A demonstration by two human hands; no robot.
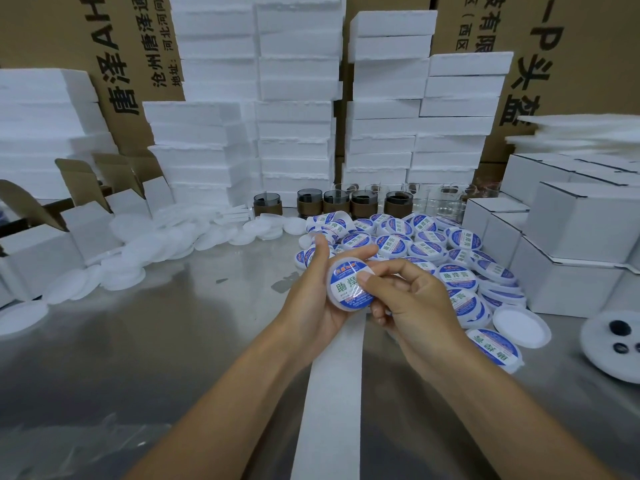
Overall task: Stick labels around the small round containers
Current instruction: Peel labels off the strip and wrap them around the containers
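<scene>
The left hand [311, 303] cups a closed round container [341, 289] over the counter [156, 341]; the right hand [419, 306] pinches it, thumb on its label. A pile of labelled containers [426, 244] sits just behind; bare counter lies left.

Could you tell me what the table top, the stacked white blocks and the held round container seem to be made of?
Table top: probably stainless steel, grey and smooth, with blurred reflections.
White blocks: likely expanded foam, matte, with ragged crumbly edges.
Round container: apparently translucent white plastic, its rim pale and smooth, under a glossy printed label.
</scene>
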